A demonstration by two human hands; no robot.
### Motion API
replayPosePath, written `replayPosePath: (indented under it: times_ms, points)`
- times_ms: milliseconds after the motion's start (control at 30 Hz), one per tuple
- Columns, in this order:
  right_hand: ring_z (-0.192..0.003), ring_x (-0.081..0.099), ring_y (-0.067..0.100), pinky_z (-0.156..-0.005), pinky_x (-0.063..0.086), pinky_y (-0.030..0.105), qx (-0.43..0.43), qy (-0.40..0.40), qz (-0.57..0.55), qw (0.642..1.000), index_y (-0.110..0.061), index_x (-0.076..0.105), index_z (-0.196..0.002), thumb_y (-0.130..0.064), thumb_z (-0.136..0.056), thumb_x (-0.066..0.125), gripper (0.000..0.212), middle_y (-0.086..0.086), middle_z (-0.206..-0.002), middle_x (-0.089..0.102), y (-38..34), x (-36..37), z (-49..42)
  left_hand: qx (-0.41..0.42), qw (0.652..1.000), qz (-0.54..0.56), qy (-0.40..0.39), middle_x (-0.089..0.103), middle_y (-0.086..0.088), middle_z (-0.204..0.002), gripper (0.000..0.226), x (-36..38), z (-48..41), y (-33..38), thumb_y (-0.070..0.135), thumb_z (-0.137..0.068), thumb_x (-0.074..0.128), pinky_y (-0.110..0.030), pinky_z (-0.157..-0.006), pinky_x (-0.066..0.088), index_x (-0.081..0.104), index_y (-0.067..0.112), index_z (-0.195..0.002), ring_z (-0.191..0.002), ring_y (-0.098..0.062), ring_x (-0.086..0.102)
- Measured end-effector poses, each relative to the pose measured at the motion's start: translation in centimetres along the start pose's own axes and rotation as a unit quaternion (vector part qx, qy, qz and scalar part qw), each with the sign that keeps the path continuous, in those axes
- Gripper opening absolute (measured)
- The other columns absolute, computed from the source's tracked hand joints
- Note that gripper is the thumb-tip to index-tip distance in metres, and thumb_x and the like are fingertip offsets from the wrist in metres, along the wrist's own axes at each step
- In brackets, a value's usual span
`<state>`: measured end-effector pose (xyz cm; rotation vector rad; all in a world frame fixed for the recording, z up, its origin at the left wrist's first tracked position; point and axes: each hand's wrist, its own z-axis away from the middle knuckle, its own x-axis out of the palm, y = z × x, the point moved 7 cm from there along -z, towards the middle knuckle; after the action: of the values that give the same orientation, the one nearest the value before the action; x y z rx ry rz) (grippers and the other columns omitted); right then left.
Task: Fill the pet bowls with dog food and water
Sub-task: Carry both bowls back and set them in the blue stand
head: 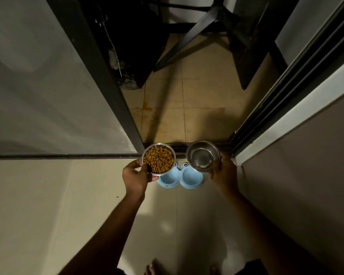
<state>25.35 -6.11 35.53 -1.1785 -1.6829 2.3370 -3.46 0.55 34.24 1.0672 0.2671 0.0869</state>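
While outstretched, hands (pixel 135 175) clasping bowls (pixel 158 158)

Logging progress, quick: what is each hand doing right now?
Left hand: closed on the steel bowl of dog food.
Right hand: closed on the steel bowl of water.
Both above the blue stand.

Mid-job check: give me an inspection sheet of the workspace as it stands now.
Surface: pale tiled floor, dim light.
Job's things: bowl of dog food and bowl of water, both steel, held above the blue stand, whose two wells are empty.
Clutter: small dark speck on the floor at left.
Grippers: left hand holds the food bowl; right hand holds the water bowl.
Cables: thin cord in the dark corner.
Surroundings: sliding door track, dark chair legs beyond.
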Motion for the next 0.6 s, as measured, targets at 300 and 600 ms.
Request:
replayPosePath:
  times_ms: [300, 600]
  points:
    - [-0.062, 0.054, -0.004, -0.051, 0.043, 0.009, 0.007, 0.017, 0.009, 1.000, -0.005, 0.060, -0.118, -0.005, -0.096, 0.043, 0.028, 0.011, -0.090, 0.067, 11.3, 9.7, -4.7, -0.015, 0.999, 0.037, 0.018, 0.064, -0.025, -0.098, 0.009, 3.6, -7.7, -13.4, -0.002, -0.091, 0.059, -0.031, -0.044, 0.057, 0.059, -0.007, -0.099, -0.068, -0.045, 0.068]
    - [-0.085, 0.069, 0.036, -0.070, 0.057, 0.052, -0.012, 0.043, 0.001, 0.999, -0.017, 0.061, -0.110, -0.033, -0.079, 0.035, 0.043, 0.014, -0.096, 0.070, 20.1, 15.2, -7.4, -0.014, 1.000, 0.007, 0.015, 0.065, -0.024, -0.104, 0.010, 6.4, -14.1, -22.9, 0.000, -0.087, 0.064, -0.050, -0.058, 0.061, 0.062, -0.002, -0.096, -0.080, -0.046, 0.070]
